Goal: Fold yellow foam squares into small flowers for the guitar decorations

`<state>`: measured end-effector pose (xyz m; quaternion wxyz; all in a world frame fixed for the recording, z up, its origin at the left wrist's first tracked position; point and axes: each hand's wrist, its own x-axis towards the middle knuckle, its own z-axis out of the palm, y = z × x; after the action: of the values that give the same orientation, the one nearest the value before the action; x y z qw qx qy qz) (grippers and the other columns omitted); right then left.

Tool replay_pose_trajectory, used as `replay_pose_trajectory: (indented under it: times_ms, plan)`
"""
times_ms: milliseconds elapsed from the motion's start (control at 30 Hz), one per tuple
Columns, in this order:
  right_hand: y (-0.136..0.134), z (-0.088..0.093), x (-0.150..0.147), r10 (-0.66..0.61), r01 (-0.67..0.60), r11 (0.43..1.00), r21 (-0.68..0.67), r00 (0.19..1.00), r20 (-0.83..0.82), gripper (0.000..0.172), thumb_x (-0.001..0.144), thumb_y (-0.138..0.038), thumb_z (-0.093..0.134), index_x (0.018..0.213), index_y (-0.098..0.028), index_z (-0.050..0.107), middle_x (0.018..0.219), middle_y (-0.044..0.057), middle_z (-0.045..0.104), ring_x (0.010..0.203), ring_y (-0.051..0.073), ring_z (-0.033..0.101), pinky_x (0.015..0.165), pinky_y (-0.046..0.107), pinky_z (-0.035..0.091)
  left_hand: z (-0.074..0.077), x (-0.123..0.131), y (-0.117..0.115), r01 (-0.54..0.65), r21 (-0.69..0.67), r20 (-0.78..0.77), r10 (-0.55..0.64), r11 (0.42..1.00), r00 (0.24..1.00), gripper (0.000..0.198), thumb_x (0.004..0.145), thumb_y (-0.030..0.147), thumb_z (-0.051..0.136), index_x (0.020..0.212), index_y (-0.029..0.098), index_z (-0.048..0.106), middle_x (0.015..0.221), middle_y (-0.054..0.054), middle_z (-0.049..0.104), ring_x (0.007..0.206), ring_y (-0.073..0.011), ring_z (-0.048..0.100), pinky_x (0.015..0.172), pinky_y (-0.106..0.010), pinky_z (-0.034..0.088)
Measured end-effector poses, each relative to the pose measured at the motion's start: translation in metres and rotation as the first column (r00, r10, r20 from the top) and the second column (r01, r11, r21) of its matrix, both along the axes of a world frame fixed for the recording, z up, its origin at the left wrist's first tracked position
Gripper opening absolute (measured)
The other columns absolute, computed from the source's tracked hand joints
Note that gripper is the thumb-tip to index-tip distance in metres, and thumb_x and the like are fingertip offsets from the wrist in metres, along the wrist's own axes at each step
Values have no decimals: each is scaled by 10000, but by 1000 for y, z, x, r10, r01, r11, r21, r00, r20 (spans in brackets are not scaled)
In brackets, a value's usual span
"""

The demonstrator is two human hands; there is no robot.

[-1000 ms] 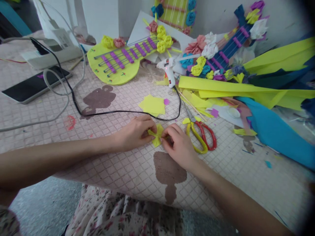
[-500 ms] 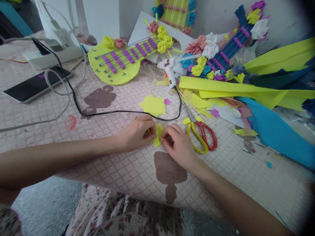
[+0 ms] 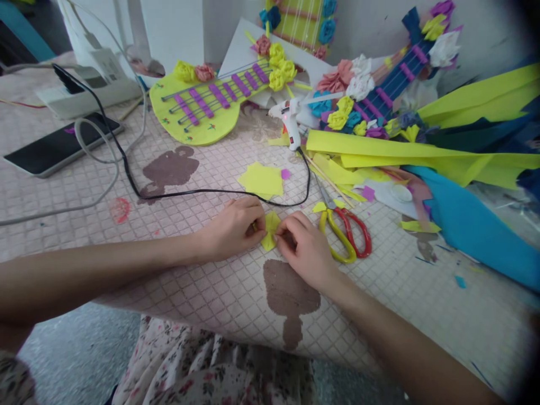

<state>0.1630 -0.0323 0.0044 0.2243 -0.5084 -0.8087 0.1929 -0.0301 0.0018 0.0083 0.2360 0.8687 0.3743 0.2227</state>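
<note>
A small piece of yellow crepe paper [image 3: 270, 230] is pinched between my two hands, low over the patterned cloth. My left hand [image 3: 242, 225] grips its left edge with thumb and fingertips together. On the opposite edge, my right hand [image 3: 306, 247] pinches the paper in the same way. Just beyond them lie several stacked yellow paper pieces [image 3: 261, 180] with pointed edges, beside a tiny purple scrap [image 3: 286, 174]. Scissors [image 3: 343, 230] with one yellow and one red handle rest to the right of my right hand.
A white glue gun [image 3: 290, 121] stands behind, its black cord [image 3: 202, 192] looping across the cloth. Yellow [image 3: 194, 121] and blue [image 3: 383, 95] paper guitars with flowers lie at the back. Crepe strips [image 3: 476, 219] cover the right; a phone [image 3: 63, 143] and power strip [image 3: 93, 93] sit left.
Both hands keep their pinch on the yellow paper with hardly any movement. The whole view has shifted very slightly.
</note>
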Motion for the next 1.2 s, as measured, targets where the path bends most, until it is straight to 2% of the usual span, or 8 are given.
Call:
replay_pose_trajectory:
  times_ms: [367, 700, 900, 1200]
  plan:
    - [1, -2, 0, 14, -14, 1000, 27, 1000, -1, 72, 829, -141, 523, 801, -204, 501, 862, 21, 544, 752, 152, 561, 663, 289, 444, -2, 1, 0, -5, 38, 13, 4, 999, 1000, 78, 760, 101, 539, 707, 148, 507, 761, -24, 531, 737, -142, 496, 687, -277, 388]
    - [0, -1, -1, 5, -5, 1000, 14, 1000, 8, 73, 831, -134, 518, 817, -203, 500, 889, 28, 538, 773, 156, 565, 674, 293, 455, 0, 1, -3, -18, 28, -28, 18, 999, 999, 44, 774, 110, 538, 792, 149, 544, 846, -39, 568, 812, -163, 522, 755, -306, 398]
    - [0, 0, 0, 41, -41, 999, 7, 999, 13, 80, 865, -145, 484, 836, -211, 520, 908, 35, 546, 809, 168, 570, 689, 300, 461, 1, 0, -3, 30, 9, -43, -29, 1000, 999, 73, 823, 132, 528, 821, 149, 599, 884, -49, 562, 873, -177, 528, 791, -320, 393]
    - [0, 1, 1, 62, -62, 998, 11, 998, 13, 53, 839, -160, 521, 856, -211, 522, 933, 40, 548, 819, 172, 572, 671, 304, 470, 5, -4, -1, 80, -15, -40, -80, 997, 996, 41, 815, 175, 567, 824, 149, 598, 897, -55, 557, 888, -180, 536, 813, -323, 411]
